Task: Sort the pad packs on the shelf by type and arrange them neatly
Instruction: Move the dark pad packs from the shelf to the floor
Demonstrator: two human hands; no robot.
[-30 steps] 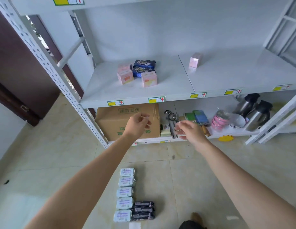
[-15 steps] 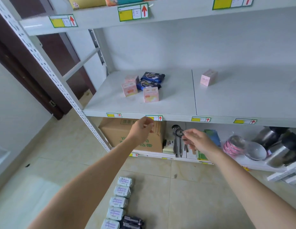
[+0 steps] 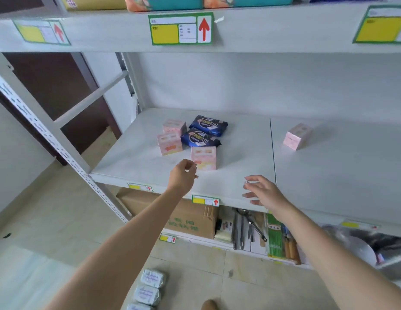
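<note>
From the head view, my left hand (image 3: 182,175) hangs just short of the nearest pink box (image 3: 204,157). Its fingers are curled in with the thumb close to them, and they grasp nothing that I can see. My right hand (image 3: 265,194) is to the right of that box, over the front edge of the shelf (image 3: 239,153), with fingers spread and loose and nothing in them.

Behind and to the left of that box stand two more pink boxes (image 3: 169,143), one behind the other. Directly behind it lie two dark blue packs (image 3: 200,137), flat and overlapping. A lone pink box (image 3: 297,136) sits well to the right of it, past the seam in the shelf board. On the floor below, nearer to me than that box, is a row of pale wrapped packs (image 3: 151,278).

I judge the pink boxes to be light, thin card that would dent under a hard squeeze. I would take each across two opposite side faces, thumb on one and fingers on the other, with gentle pressure. The blue packs look soft and film-wrapped, probably slick and squashy. I would grip them across the short width near the middle so they do not sag or slide.
</note>
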